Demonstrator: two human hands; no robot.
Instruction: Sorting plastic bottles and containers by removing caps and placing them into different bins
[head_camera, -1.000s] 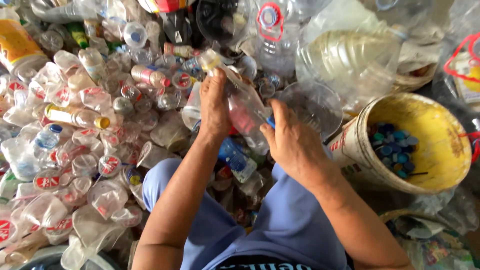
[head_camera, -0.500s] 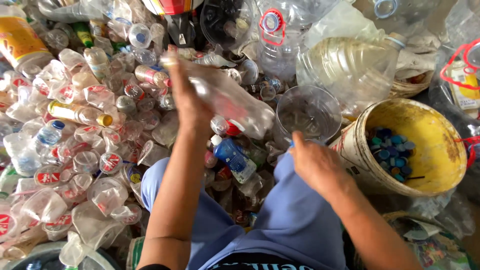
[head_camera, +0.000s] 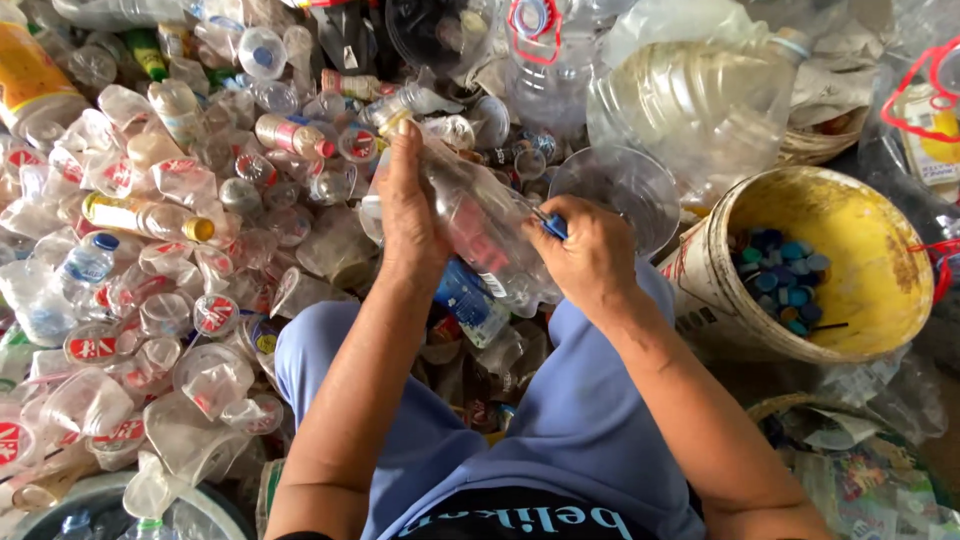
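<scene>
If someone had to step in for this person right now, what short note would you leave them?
Left hand: grips the upper part of a clear plastic bottle, held over the lap.
Right hand: at the bottle's other end, fingers closed on a small blue tool or cap; I cannot tell which.
Yellow bucket to the right holds loose caps, mostly blue.
Pile of crushed cups and bottles lies to the left and ahead.
Done: many caps already in the bucket.
Left: this bottle is in hand, and many bottles remain in the pile.
</scene>
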